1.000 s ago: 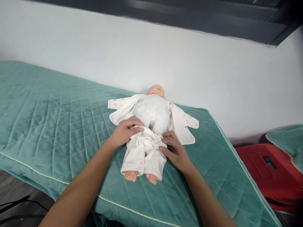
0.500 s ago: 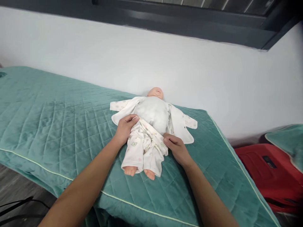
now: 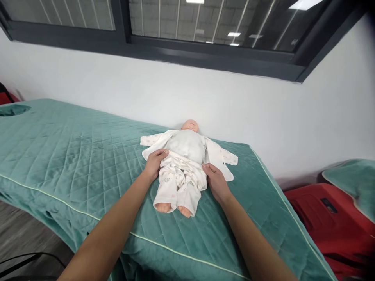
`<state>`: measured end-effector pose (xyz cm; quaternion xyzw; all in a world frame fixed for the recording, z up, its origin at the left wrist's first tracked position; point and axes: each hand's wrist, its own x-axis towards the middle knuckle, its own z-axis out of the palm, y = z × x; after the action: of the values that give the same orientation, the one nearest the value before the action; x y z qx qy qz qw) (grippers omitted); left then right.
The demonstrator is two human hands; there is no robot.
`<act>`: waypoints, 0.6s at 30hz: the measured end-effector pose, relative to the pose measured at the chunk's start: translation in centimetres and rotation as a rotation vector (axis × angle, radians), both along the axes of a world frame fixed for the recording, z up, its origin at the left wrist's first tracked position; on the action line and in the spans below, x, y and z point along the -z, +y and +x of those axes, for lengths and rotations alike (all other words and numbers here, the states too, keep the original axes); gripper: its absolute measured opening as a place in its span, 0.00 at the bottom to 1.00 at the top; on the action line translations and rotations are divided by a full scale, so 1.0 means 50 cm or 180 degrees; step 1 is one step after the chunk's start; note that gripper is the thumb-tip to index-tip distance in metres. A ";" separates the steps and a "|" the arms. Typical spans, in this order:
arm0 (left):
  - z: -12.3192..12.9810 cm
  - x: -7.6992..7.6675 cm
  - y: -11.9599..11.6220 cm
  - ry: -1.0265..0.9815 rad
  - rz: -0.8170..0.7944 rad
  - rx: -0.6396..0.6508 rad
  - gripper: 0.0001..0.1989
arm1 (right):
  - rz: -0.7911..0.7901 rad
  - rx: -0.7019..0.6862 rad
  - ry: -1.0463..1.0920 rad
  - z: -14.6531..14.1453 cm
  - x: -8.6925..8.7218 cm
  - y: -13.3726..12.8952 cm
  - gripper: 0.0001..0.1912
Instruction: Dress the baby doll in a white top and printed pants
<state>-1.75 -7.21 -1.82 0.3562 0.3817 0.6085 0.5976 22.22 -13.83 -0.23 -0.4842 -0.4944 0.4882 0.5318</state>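
Note:
A baby doll (image 3: 187,141) lies on its back, head toward the wall, feet toward me. White patterned pants (image 3: 182,177) cover its legs, with both feet showing below the cuffs. My left hand (image 3: 155,162) pinches the waistband at the doll's hip on the left. On the other side, my right hand (image 3: 216,177) grips the waistband's right edge. The band stretches between them across the lower belly. A white jacket (image 3: 216,154) lies spread open under the doll, its sleeves out to both sides. The soft greyish torso is uncovered between its flaps.
Beneath the doll is a bed with a green quilted cover (image 3: 88,164), set against a white wall (image 3: 140,89). A dark-framed window (image 3: 205,50) is above. Right of the bed stands a red plastic object (image 3: 319,210), partly under green cloth. Black cables (image 3: 32,257) show at lower left.
The pants' waistband has come up on the right side and now sits level across the lower belly. My right hand has moved up with it. The camera view has tilted upward.

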 end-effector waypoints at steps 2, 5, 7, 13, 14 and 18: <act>-0.001 0.000 0.000 -0.0029 -0.0021 0.0010 0.23 | 0.0062 0.0061 -0.0065 -0.001 -0.025 0.008 0.22; -0.002 0.000 0.000 -0.0048 -0.0034 0.0019 0.23 | 0.0150 0.0032 -0.0064 -0.004 -0.065 0.029 0.21; -0.001 -0.001 -0.001 -0.0039 -0.0033 0.0021 0.23 | 0.0150 0.0030 -0.0165 -0.006 -0.078 0.049 0.22; 0.000 -0.007 -0.005 0.0168 -0.0049 0.0068 0.21 | 0.0331 0.0309 -0.0981 -0.006 -0.026 0.096 0.26; 0.001 -0.008 -0.006 0.0215 -0.0048 0.0061 0.21 | 0.0333 0.0279 -0.1010 -0.004 -0.016 0.099 0.26; 0.003 -0.009 -0.007 0.0383 -0.0031 0.0033 0.21 | 0.0372 0.0016 -0.1229 0.015 -0.001 0.095 0.23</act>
<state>-1.59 -7.57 -1.37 0.3912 0.4181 0.5809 0.5785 22.96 -9.07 -0.15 -0.5384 -0.6134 0.3555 0.4555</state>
